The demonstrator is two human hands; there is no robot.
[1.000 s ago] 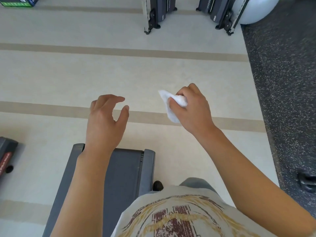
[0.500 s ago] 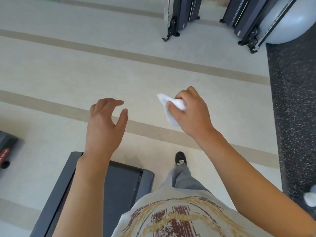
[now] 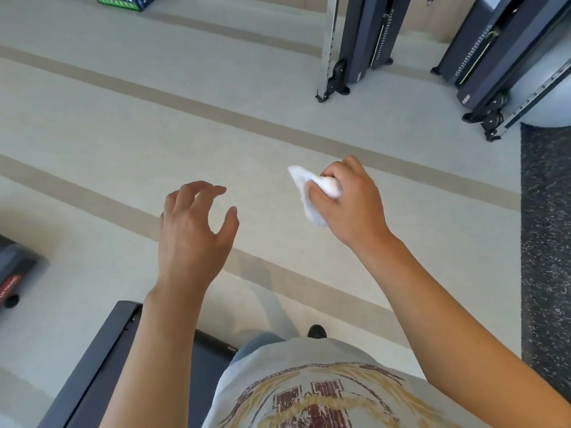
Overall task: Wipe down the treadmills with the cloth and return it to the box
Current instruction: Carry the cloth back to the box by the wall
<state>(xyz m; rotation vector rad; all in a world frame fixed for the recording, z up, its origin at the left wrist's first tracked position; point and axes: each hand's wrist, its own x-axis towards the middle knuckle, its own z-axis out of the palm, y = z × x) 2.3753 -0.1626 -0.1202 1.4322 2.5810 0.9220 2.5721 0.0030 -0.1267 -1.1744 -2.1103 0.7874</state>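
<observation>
A crumpled white cloth (image 3: 312,193) is bunched in my right hand (image 3: 349,202), which is held out over the pale floor at centre right. My left hand (image 3: 193,233) hangs beside it at centre left, fingers spread and curled, holding nothing. The grey rear end of a treadmill deck (image 3: 102,366) lies below my left forearm at the bottom left. A dark blue and green box (image 3: 123,0) sits on the floor at the top left edge, far from both hands.
Another machine's dark end (image 3: 14,273) shows at the left edge. Two dark weight-stack machines (image 3: 364,41) (image 3: 488,57) stand at the top, with a grey exercise ball (image 3: 543,97) behind. Speckled black rubber flooring (image 3: 547,242) runs down the right side. My shoe (image 3: 316,331) is on the pale floor.
I have stepped off and away from the treadmill's end; the view has turned so the far machines and the box look nearer. Both hands keep their pose, cloth still in the right.
</observation>
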